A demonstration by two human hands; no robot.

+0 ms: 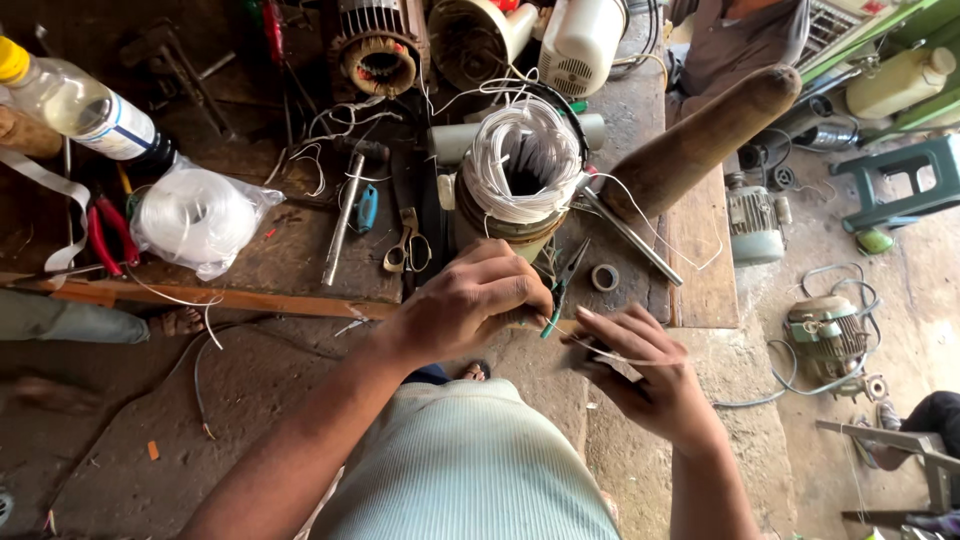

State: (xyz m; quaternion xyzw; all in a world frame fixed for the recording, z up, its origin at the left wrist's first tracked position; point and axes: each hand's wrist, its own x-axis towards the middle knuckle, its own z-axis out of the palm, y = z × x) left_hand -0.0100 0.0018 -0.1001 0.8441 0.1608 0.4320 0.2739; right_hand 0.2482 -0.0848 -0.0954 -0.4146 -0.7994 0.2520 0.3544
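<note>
Hands: left hand (pixel 465 305) curled closed at the bench edge, fingers bunched low against the stator; what they pinch is hidden. Right hand (pixel 640 365) half open, palm up, 1 thin pale wire (pixel 625 357) lying across its fingers.
Pliers: green-handled pliers (pixel 562 285) lying on the bench just beside the left hand, tips pointing away.
Stator: motor stator (pixel 520 175) upright on the wooden bench (pixel 300 255), just beyond the hands; cylindrical, dull metal, with a tight ring of glossy white sleeved wires around a dark bore.
Risk, wire: the loose strand looks springy; a slack right palm could let it slide off or kink.
Risk, sleeving: a hard pull from the left hand may drag the white loops out of their ring, or scrape them on the core's metal edge.
Risk, bench: scissors (pixel 407 250) and a small tape roll (pixel 604 277) lie close; a snagged wire could sweep them off the bench.
Far items: bagged coil of white cord (pixel 200 215), soft and translucent; smooth wooden mallet (pixel 700 140); clear plastic bottle (pixel 75 105).
</note>
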